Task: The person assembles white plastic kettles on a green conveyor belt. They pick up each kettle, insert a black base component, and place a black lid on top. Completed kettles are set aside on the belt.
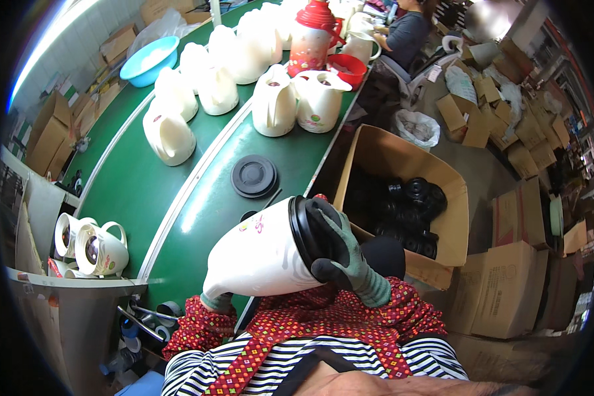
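A white thermos jug (261,254) lies tilted on its side in front of me, its black round base (303,231) facing right. My right hand (346,254), in a green and dark-coated glove, grips that base with fingers bent over its rim. At the jug's other end is my left hand (218,302); its glove cuff shows, while the fingers are hidden behind the jug. Beyond the jug, on the green bench, lie stacked black discs (254,175) and a thin dark rod (272,198).
Several white jugs (168,135) stand along the green bench (211,148), with a red flask (310,39), red bowl (347,71) and blue basin (149,61). A carton (445,191) of black parts sits at right. Another person (406,33) is at the far end.
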`<control>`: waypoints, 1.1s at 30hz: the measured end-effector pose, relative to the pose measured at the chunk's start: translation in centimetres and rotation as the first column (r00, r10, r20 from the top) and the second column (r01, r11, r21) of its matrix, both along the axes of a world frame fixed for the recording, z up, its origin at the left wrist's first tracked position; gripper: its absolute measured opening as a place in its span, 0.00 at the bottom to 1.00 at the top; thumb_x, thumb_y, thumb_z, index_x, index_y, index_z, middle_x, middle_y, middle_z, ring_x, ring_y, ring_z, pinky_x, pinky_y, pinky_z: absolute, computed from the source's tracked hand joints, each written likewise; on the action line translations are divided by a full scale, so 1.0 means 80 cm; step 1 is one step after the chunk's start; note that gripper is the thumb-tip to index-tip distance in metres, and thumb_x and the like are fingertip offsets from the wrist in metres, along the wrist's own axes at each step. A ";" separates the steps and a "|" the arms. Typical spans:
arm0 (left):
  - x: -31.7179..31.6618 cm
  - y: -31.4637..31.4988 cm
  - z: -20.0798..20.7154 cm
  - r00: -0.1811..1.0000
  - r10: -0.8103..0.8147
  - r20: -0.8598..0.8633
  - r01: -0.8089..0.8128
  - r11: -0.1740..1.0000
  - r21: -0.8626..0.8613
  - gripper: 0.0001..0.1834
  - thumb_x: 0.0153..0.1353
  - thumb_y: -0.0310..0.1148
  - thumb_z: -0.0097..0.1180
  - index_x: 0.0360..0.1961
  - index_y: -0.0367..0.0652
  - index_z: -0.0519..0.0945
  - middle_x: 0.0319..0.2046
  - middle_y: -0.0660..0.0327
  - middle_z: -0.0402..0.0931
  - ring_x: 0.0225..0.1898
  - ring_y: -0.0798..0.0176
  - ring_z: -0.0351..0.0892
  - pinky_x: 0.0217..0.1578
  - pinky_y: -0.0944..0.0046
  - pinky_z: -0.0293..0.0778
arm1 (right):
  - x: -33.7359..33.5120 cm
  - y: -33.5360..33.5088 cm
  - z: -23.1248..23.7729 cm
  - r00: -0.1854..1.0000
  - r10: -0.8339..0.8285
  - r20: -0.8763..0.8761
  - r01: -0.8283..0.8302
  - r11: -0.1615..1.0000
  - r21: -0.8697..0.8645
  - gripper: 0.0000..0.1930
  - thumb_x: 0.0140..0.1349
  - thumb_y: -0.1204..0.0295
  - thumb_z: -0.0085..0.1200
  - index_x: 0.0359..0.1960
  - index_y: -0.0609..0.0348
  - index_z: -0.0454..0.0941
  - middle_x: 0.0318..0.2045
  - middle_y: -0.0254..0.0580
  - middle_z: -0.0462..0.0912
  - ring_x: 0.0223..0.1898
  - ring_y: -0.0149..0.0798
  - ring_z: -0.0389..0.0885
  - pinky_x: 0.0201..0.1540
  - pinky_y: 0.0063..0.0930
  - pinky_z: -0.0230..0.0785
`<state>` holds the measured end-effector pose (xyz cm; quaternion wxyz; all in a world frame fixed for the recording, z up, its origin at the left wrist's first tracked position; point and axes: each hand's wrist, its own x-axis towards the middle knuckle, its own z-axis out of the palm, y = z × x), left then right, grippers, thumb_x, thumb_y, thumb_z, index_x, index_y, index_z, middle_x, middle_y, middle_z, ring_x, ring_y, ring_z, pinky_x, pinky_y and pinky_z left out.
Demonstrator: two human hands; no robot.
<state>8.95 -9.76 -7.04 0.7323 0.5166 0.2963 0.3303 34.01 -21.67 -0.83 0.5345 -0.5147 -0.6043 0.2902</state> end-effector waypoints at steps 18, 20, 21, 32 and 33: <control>0.022 0.003 0.071 0.955 0.251 0.157 -0.252 0.968 -0.016 0.22 0.57 0.29 0.70 0.52 0.31 0.83 0.60 0.39 0.80 0.52 0.47 0.87 0.54 0.51 0.83 | 0.012 -0.044 -0.017 0.783 0.222 -0.581 -0.074 0.961 0.267 0.43 0.77 0.58 0.54 0.83 0.60 0.43 0.84 0.45 0.41 0.84 0.42 0.42 0.83 0.39 0.34; 0.028 0.011 0.098 0.988 0.134 -0.082 -0.066 0.826 0.560 0.23 0.56 0.28 0.70 0.52 0.31 0.83 0.60 0.37 0.80 0.50 0.47 0.88 0.53 0.53 0.84 | 0.030 -0.040 -0.041 0.584 0.029 -0.811 -0.146 0.987 -0.070 0.37 0.81 0.56 0.46 0.83 0.58 0.47 0.82 0.41 0.52 0.81 0.39 0.52 0.82 0.38 0.41; 0.030 0.017 0.127 0.947 0.271 -0.174 0.064 0.370 0.927 0.23 0.56 0.28 0.70 0.53 0.32 0.83 0.60 0.36 0.80 0.50 0.46 0.88 0.51 0.54 0.85 | 0.040 -0.043 -0.058 0.437 -0.062 -0.898 -0.254 0.949 -0.189 0.35 0.83 0.56 0.43 0.82 0.58 0.48 0.80 0.40 0.57 0.80 0.38 0.56 0.82 0.37 0.43; 0.045 -0.012 0.078 0.997 0.038 0.073 -0.034 0.998 -0.046 0.25 0.59 0.29 0.70 0.58 0.35 0.80 0.58 0.50 0.81 0.51 0.56 0.87 0.53 0.55 0.83 | 0.051 -0.059 0.043 0.973 0.027 0.229 -0.104 0.938 0.331 0.59 0.62 0.31 0.58 0.82 0.61 0.51 0.83 0.63 0.36 0.83 0.66 0.34 0.80 0.61 0.31; 0.046 -0.014 0.076 0.997 0.030 0.066 -0.027 0.999 -0.045 0.25 0.59 0.29 0.70 0.58 0.35 0.80 0.58 0.50 0.82 0.51 0.56 0.87 0.53 0.55 0.83 | 0.053 -0.059 0.043 0.982 0.047 0.181 -0.103 0.944 0.313 0.54 0.66 0.35 0.58 0.81 0.62 0.53 0.83 0.61 0.39 0.84 0.62 0.35 0.81 0.58 0.32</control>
